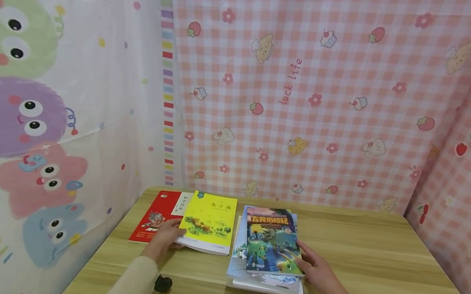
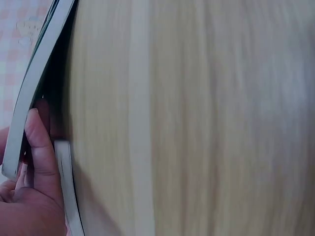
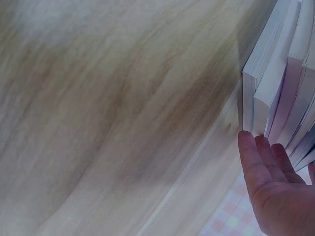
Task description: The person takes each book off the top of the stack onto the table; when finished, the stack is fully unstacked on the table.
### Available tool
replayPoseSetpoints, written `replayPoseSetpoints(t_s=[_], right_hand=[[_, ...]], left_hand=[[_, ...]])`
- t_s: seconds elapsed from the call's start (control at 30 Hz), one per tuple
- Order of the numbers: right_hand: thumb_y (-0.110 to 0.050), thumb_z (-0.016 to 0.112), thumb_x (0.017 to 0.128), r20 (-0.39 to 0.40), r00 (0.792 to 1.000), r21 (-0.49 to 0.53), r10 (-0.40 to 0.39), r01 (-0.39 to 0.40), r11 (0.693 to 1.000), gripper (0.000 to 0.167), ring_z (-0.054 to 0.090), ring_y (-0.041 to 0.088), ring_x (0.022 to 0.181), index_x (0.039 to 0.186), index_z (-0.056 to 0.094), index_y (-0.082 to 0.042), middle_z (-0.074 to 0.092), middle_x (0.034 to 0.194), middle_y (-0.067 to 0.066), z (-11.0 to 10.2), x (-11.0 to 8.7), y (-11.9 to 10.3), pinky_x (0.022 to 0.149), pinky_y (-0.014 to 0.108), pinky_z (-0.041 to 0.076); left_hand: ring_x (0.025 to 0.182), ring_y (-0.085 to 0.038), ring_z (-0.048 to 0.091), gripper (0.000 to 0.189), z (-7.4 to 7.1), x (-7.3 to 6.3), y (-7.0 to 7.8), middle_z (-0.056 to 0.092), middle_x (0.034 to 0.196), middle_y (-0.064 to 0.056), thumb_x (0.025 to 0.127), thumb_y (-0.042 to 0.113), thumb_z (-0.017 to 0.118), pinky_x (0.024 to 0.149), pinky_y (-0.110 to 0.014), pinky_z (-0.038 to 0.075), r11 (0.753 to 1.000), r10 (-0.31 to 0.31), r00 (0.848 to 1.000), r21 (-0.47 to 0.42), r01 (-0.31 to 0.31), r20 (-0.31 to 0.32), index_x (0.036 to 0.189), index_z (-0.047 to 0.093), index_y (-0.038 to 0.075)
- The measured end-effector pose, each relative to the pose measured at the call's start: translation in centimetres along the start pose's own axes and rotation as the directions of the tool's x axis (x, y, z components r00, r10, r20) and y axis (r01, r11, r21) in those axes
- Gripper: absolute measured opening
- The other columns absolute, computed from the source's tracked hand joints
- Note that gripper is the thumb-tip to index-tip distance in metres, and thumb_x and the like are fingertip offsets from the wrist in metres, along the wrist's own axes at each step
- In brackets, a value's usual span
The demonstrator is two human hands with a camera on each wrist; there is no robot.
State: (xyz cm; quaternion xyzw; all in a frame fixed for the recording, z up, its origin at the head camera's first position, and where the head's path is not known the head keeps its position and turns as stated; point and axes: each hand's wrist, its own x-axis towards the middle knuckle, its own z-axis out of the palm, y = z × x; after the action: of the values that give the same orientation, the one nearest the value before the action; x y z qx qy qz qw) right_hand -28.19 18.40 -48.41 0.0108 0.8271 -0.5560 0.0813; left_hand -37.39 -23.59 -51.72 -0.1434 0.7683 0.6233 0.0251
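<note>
One yellow book [image 1: 211, 220], lower left-of-centre, pinched in fingers of left hand [image 1: 167, 235], overlapping red book [image 1: 156, 213]; right hand [image 1: 315, 267], fingers outstretched, touches edges of book stack [image 1: 270, 245] on bench [image 1: 361, 258], lower centre.

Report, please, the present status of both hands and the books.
Left hand pinches yellow book by left edge. Right hand touches right side of book stack, dinosaur book on top. Red book partly covered by yellow book.

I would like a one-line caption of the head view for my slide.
Left hand gripping a yellow book before a red book; right hand touching a stack of books.
</note>
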Motion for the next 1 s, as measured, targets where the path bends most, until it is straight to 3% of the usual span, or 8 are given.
replayPoseSetpoints(t_s=[0.27, 0.47, 0.6, 0.73, 0.87, 1.0], right_hand=[[-0.019, 0.054, 0.102, 0.001, 1.0, 0.013, -0.008, 0.008, 1.0, 0.057, 0.059, 0.037, 0.114, 0.155, 0.033, -0.011, 0.039, 0.145, 0.035, -0.1, 0.0, 0.3, 0.078, 0.044, 0.056], [-0.02, 0.055, 0.102, 0.002, 1.0, -0.01, -0.005, 0.005, 1.0, 0.057, 0.055, 0.042, 0.12, 0.155, 0.034, -0.011, 0.039, 0.145, 0.036, -0.1, 0.1, 0.2, 0.081, 0.049, 0.056], [-0.02, 0.055, 0.102, 0.003, 1.0, -0.018, -0.008, 0.008, 1.0, 0.057, 0.055, 0.043, 0.12, 0.155, 0.034, -0.011, 0.039, 0.145, 0.036, -0.1, 0.0, 0.1, 0.082, 0.049, 0.056], [-0.02, 0.054, 0.103, 0.008, 1.0, -0.018, -0.005, 0.005, 1.0, 0.057, 0.056, 0.042, 0.119, 0.155, 0.034, -0.012, 0.039, 0.146, 0.036, -0.1, 0.1, 0.1, 0.082, 0.049, 0.056], [-0.02, 0.054, 0.103, 0.009, 1.0, -0.012, 0.001, -0.001, 1.0, 0.057, 0.057, 0.04, 0.118, 0.156, 0.033, -0.012, 0.039, 0.146, 0.035, -0.1, 0.1, 0.2, 0.082, 0.049, 0.056], [-0.021, 0.054, 0.103, 0.01, 1.0, -0.011, 0.002, -0.002, 1.0, 0.057, 0.056, 0.041, 0.118, 0.156, 0.033, -0.013, 0.039, 0.146, 0.035, -0.1, 0.1, 0.1, 0.083, 0.051, 0.055]], left_hand=[[0.077, -0.02, 0.067, 0.052, 1.1, -0.2, 0.1, 0.063, 0.114, -0.023, 0.098, 0.01, 0.057, 0.062, -0.033, 0.059, 0.999, 0.024, 0.999, 0.025, -0.025, 0.035, 0.144, 0.041, -0.009], [0.084, -0.022, 0.067, 0.059, 0.5, -0.3, 0.0, 0.055, 0.128, -0.028, 0.097, 0.014, 0.06, 0.069, -0.034, 0.059, 1.0, 0.023, 0.999, 0.019, -0.024, 0.035, 0.148, 0.036, -0.007], [0.106, -0.031, 0.064, 0.06, 0.0, 0.0, 0.0, 0.048, 0.14, -0.031, 0.097, 0.01, 0.059, 0.084, -0.038, 0.056, 0.999, 0.04, 0.999, 0.031, -0.041, 0.034, 0.149, 0.034, -0.008], [0.134, -0.04, 0.044, 0.059, -0.3, 0.1, 0.1, 0.038, 0.149, -0.031, 0.099, 0.005, 0.055, 0.105, -0.048, 0.043, 0.996, 0.078, 0.996, 0.032, -0.079, 0.035, 0.149, 0.029, -0.011], [0.14, -0.042, 0.034, 0.059, -0.3, 0.2, 0.3, 0.035, 0.15, -0.032, 0.099, 0.002, 0.055, 0.112, -0.05, 0.033, 0.996, 0.09, 0.996, 0.019, -0.091, 0.019, 0.149, 0.028, -0.012], [0.141, -0.042, 0.033, 0.06, -0.2, 0.2, 0.7, 0.035, 0.15, -0.031, 0.097, 0.002, 0.056, 0.113, -0.05, 0.032, 0.994, 0.105, 0.995, 0.02, -0.105, 0.004, 0.149, 0.029, -0.011]])
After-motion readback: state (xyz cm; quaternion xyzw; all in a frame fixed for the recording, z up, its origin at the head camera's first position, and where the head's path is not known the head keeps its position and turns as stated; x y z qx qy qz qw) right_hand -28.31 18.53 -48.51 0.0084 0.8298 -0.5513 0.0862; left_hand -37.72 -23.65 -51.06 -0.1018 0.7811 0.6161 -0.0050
